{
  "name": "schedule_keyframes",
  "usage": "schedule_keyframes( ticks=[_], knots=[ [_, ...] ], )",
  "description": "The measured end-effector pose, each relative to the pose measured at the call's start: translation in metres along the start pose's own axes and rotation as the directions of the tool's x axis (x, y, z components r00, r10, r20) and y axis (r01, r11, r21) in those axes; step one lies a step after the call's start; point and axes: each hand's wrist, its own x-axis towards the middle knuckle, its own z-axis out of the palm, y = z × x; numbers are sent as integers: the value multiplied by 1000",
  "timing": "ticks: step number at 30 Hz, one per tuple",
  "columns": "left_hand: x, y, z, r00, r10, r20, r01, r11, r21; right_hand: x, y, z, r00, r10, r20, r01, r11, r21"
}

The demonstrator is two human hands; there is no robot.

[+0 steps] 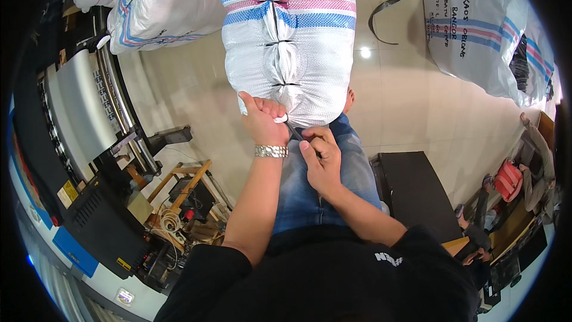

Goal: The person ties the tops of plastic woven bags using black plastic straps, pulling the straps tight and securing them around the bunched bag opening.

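Observation:
A stuffed white woven plastic sack [321, 62] with blue and pink stripes lies in front of me, between my legs. Along its middle seam the cloth is gathered and tied at several points with thin black strips. At the near end, my left hand [267, 120] grips a gathered tuft of the sack, fingers curled over it. From that tuft a dark strip [295, 132] runs toward my right hand [324, 158], whose thumb and fingers are closed around it. The strip's far part is hidden inside the right fist.
A loose black strap [377, 9] curls on the tiled floor. More sacks stand at upper left [170, 9] and upper right [469, 40], the latter bearing handwriting. A large roll-fed printer [85, 112], a wooden frame [192, 183] and a dark box [415, 192] flank me. Other people [536, 143] sit at right.

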Motion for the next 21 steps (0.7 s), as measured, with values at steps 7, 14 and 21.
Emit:
schedule_keyframes(
  ticks=[7, 14, 21],
  knots=[
    [24, 18, 4, 960, -264, -93, 266, 964, 0, 24, -38, -2, 886, 401, 234, -421, 478, 771],
    [19, 9, 8, 950, -302, -81, 312, 936, 165, -4, -53, -30, 834, 512, 206, -498, 537, 681],
    [-21, 57, -14, 868, -371, 330, 265, 908, 325, 111, -57, -60, 864, 358, 353, -410, 909, 81]
  ],
)
